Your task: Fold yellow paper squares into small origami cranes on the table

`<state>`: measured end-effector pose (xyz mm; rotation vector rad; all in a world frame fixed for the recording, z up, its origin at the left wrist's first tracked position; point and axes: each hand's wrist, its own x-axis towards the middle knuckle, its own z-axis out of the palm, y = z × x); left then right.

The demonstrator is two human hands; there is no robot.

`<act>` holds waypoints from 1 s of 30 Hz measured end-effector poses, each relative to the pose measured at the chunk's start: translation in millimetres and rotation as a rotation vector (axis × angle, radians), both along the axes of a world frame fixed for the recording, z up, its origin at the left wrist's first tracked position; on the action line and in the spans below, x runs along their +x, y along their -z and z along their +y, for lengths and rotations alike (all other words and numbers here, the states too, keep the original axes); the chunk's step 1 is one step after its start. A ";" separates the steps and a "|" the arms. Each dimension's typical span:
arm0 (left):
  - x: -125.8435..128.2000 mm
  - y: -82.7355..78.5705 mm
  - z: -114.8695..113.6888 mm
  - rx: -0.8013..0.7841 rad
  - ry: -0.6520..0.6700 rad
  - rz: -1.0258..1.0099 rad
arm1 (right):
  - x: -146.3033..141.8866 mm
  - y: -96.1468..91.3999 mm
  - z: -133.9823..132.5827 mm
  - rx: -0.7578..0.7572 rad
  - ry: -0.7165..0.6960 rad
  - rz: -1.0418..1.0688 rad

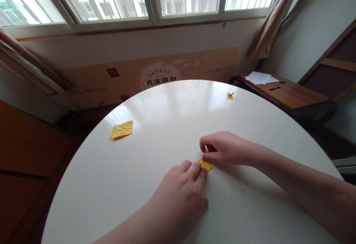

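Note:
A small folded piece of yellow paper lies on the round white table in front of me, partly covered by my fingers. From the left, my left hand presses it to the tabletop with its fingertips, the thumb held apart below. My right hand is curled above the paper, its thumb tip touching the upper corner; what lies under the fingertips is hidden. Farther off, a small yellow folded paper crane stands near the table's far right edge. A crinkled stack of yellow paper sheets rests toward the left edge.
The glossy white table has a curved edge. Beyond it are a printed panel on the wall and barred windows. On the right, a wooden side table carries white papers and a dark pen. Curtains hang at both sides.

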<state>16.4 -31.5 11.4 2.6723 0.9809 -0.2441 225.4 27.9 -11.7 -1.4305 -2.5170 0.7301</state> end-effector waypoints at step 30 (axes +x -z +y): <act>-0.7 -3.8 -1.0 -0.004 -0.005 -0.038 | 17.1 -13.1 -1.8 -0.183 -0.131 0.073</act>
